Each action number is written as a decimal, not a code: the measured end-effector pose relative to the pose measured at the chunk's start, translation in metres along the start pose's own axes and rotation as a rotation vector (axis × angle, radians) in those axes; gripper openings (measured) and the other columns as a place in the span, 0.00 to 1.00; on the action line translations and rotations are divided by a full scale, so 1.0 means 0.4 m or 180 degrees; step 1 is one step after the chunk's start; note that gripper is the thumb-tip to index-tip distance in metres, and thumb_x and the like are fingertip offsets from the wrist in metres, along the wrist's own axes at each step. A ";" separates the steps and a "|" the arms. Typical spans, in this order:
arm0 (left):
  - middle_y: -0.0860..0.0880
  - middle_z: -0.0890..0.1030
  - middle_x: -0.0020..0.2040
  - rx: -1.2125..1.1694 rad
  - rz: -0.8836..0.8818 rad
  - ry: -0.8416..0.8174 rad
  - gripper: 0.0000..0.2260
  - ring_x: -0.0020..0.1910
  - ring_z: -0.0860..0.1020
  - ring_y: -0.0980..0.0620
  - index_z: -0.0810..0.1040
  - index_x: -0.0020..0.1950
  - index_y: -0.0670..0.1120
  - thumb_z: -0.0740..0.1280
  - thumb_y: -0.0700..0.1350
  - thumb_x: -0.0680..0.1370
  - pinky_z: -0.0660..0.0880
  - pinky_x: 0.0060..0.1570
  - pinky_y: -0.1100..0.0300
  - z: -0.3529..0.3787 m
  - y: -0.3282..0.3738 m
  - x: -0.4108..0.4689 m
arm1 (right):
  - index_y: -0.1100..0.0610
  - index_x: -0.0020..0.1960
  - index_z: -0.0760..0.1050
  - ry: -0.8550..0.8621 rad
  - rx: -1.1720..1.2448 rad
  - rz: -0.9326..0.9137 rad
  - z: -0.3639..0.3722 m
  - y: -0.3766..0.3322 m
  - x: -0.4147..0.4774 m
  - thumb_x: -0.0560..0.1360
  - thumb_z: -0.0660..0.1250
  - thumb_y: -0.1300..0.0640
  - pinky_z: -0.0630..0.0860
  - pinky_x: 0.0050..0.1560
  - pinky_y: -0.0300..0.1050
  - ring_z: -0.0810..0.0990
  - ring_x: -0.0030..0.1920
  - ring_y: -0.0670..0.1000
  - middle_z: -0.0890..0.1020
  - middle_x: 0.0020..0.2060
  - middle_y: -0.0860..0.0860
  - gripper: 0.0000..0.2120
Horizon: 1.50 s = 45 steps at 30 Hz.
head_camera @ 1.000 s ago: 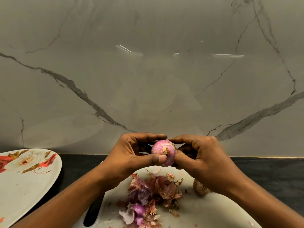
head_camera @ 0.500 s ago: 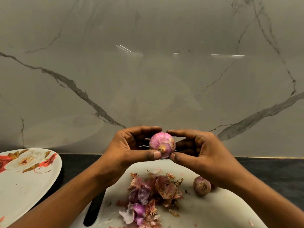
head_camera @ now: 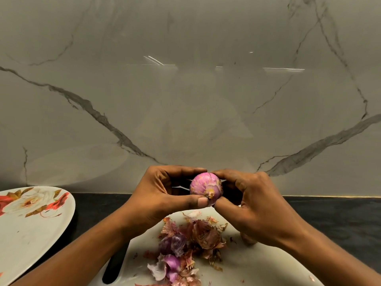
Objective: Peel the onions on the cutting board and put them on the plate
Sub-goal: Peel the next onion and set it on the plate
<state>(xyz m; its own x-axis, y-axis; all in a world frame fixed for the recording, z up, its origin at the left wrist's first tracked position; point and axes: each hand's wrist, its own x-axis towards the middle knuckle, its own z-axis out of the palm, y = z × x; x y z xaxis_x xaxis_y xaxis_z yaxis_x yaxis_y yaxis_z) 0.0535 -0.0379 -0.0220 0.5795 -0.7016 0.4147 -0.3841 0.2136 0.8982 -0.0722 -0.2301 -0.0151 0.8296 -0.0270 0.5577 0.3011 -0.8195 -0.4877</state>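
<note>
A small pink-purple onion (head_camera: 205, 187) hangs in the air above the white cutting board (head_camera: 257, 269), its root end facing me. My left hand (head_camera: 162, 195) pinches it between thumb and fingers from the left. My right hand (head_camera: 253, 205) grips it from the right, thumb under the root. A heap of dry and purple onion skins (head_camera: 185, 244) lies on the board below. A second, unpeeled onion (head_camera: 248, 241) sits on the board, mostly hidden under my right wrist. The floral plate (head_camera: 31, 228) lies at the left, with no onion on the part in view.
The board rests on a dark countertop (head_camera: 329, 215) that runs right and behind. A grey marble wall (head_camera: 185, 100) rises just behind the hands. The board's dark handle slot (head_camera: 114, 265) lies near my left forearm.
The onion has been turned between my fingers, and my hands have dropped slightly. My right wrist now covers most of the second onion on the board.
</note>
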 end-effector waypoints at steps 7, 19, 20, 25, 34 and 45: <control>0.44 0.88 0.58 -0.0066 -0.0077 -0.0040 0.25 0.57 0.87 0.43 0.84 0.64 0.42 0.80 0.36 0.67 0.84 0.56 0.50 0.000 -0.004 0.002 | 0.49 0.59 0.84 0.0035 -0.0109 -0.0039 0.005 -0.001 0.002 0.78 0.72 0.53 0.70 0.30 0.33 0.76 0.32 0.45 0.81 0.33 0.44 0.10; 0.45 0.88 0.58 -0.0044 -0.0005 0.0021 0.25 0.57 0.86 0.42 0.84 0.63 0.44 0.80 0.37 0.66 0.85 0.55 0.50 0.001 -0.011 0.001 | 0.51 0.62 0.82 -0.0101 -0.0135 0.0107 0.008 -0.007 -0.001 0.81 0.68 0.56 0.77 0.31 0.41 0.80 0.34 0.48 0.83 0.36 0.47 0.11; 0.45 0.88 0.57 -0.0058 0.0002 0.0024 0.24 0.57 0.87 0.43 0.84 0.63 0.44 0.80 0.37 0.66 0.85 0.54 0.51 0.000 -0.012 0.001 | 0.51 0.63 0.82 -0.0109 -0.0119 0.0110 0.008 -0.006 -0.001 0.81 0.68 0.56 0.80 0.33 0.45 0.82 0.36 0.49 0.84 0.37 0.47 0.12; 0.44 0.88 0.57 -0.0169 -0.0023 0.0008 0.23 0.57 0.87 0.42 0.85 0.61 0.44 0.79 0.36 0.67 0.85 0.53 0.54 -0.003 -0.014 0.003 | 0.51 0.64 0.82 -0.0113 -0.0033 0.0103 -0.001 -0.006 -0.003 0.82 0.65 0.58 0.85 0.39 0.49 0.87 0.41 0.45 0.87 0.41 0.46 0.13; 0.41 0.86 0.61 -0.0356 -0.0183 -0.0315 0.21 0.62 0.85 0.40 0.85 0.65 0.45 0.79 0.38 0.73 0.83 0.58 0.54 -0.022 -0.017 0.010 | 0.51 0.59 0.84 0.0064 -0.0393 -0.0285 -0.018 0.003 0.001 0.80 0.65 0.44 0.81 0.35 0.54 0.83 0.35 0.50 0.86 0.38 0.49 0.16; 0.45 0.86 0.62 0.0470 -0.0146 -0.0880 0.19 0.61 0.85 0.43 0.83 0.68 0.43 0.76 0.37 0.77 0.82 0.61 0.45 0.000 -0.015 -0.006 | 0.51 0.58 0.86 -0.0213 -0.0782 -0.0624 -0.037 0.014 0.007 0.79 0.69 0.53 0.82 0.38 0.45 0.85 0.39 0.44 0.88 0.42 0.44 0.11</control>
<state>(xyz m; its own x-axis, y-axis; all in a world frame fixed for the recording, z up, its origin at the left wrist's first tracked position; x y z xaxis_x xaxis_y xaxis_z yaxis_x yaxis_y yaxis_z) 0.0544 -0.0373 -0.0283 0.3889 -0.8708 0.3008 -0.4740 0.0908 0.8758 -0.0750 -0.2430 -0.0062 0.7986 0.1762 0.5755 0.3425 -0.9193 -0.1940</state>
